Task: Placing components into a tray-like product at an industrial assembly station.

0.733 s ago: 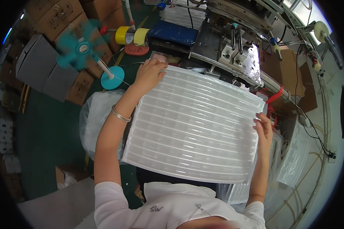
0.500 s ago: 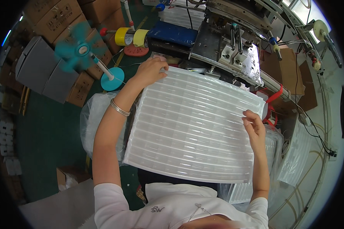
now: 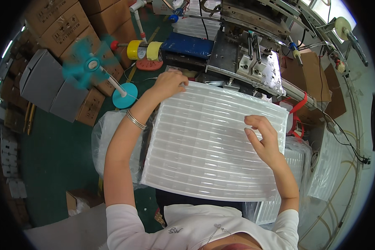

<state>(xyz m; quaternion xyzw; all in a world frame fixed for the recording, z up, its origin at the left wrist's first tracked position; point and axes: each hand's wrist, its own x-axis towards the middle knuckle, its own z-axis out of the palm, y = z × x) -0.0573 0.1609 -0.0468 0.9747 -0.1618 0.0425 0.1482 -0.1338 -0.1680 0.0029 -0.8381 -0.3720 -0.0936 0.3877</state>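
The ribbed white plastic tray (image 3: 210,146) lies flat in front of us at lap height, its long grooves running side to side, its far edge close under the metal machine (image 3: 248,58) and its near edge just over our white shirt. Our left hand (image 3: 169,82) grips the tray's far left corner, fingers curled over the edge and closed on it. Our right hand (image 3: 264,139) rests on the tray's upper surface toward the right side, fingers loosely bent and touching the ribs; it clasps nothing and is not wrapped round any edge. A silver bangle (image 3: 135,120) sits on our left wrist.

The tray's left edge overhangs a clear plastic bag (image 3: 108,141) that bulges beside our left forearm. Past its right edge stand more white trays (image 3: 325,166) stacked upright, near but apart from the one we handle, so that side is tight. On the far side the machine and a blue block (image 3: 189,45) crowd the edge. To the left lies green floor (image 3: 58,166), with a teal fan (image 3: 91,66) spinning, yellow tape rolls (image 3: 145,50) and cardboard boxes (image 3: 58,25) well beyond it.
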